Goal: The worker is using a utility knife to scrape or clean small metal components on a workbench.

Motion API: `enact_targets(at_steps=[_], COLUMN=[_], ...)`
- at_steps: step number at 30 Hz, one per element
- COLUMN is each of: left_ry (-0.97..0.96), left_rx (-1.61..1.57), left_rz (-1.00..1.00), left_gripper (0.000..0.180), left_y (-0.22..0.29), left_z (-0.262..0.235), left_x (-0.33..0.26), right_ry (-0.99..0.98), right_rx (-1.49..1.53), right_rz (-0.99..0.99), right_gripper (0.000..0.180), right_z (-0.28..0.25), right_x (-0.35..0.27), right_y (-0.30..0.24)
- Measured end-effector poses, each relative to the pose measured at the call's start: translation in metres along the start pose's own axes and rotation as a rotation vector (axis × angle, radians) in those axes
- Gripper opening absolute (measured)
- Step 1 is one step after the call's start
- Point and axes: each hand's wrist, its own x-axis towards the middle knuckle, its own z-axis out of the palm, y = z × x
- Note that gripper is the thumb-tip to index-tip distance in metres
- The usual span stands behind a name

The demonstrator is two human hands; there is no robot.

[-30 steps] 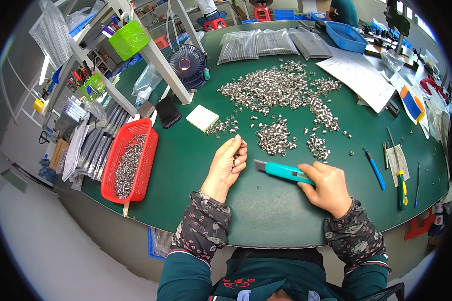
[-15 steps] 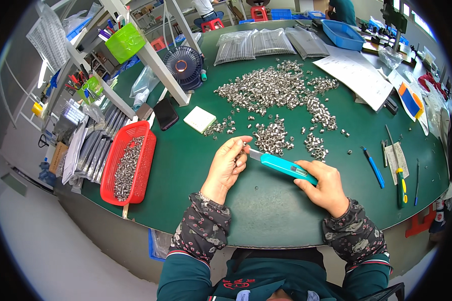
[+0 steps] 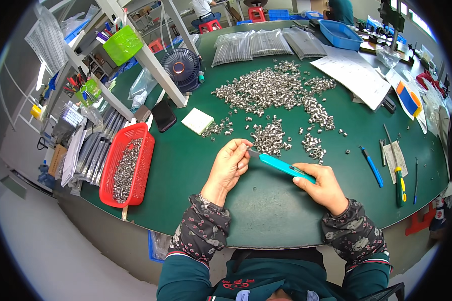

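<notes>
Okay, your right hand (image 3: pixel 322 184) has the teal utility knife (image 3: pixel 286 167) by the handle, grip wrapped tight around it, blade tip pointing left and up at your left hand (image 3: pixel 231 164). The left grip is pinched together at the fingertips just where the blade ends; whatever is in there is too small to make out, probably one of the small metal sleeves, but I cannot confirm it.

How I'd run it, judging from this pose:
- Keep the left fingertips behind the edge, not in its line. The blade is aimed at your palm side now, so a slip would go into the hand.
- Use short strokes with light pressure. Brace both wrists on the green desk (image 3: pixel 266 215) so only the fingers move.
- Expose as little blade as you need.
- Work over bare desk, clear of the heap of metal sleeves (image 3: pixel 271 90) and the smaller cluster (image 3: pixel 268 138) just beyond your hands, so a dropped piece doesn't vanish among them.
- The red basket (image 3: pixel 135 150) with more sleeves sits well apart to your left.

Versus a second ago: the knife then lay lower and flatter, near the desk, with its tip clear of the left hand, which was raised on its own. Half a second ago the tip had reached the left fingers. Now both hands are closer together and the blade meets the pinch.
</notes>
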Motion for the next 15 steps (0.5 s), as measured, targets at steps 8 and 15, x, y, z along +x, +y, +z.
enact_targets(at_steps=[8, 15], left_ry=[0.055, 0.086], left_rx=[0.081, 0.080], left_rz=[0.005, -0.002], left_gripper=[0.015, 0.016], left_y=[0.000, -0.002], left_z=[0.006, 0.007], left_x=[-0.001, -0.001], right_ry=[0.208, 0.316], right_rx=[-0.341, -0.485], right_rz=[-0.180, -0.345], right_gripper=[0.031, 0.036], right_z=[0.003, 0.004], right_x=[-0.003, -0.003], right_y=[-0.006, -0.006])
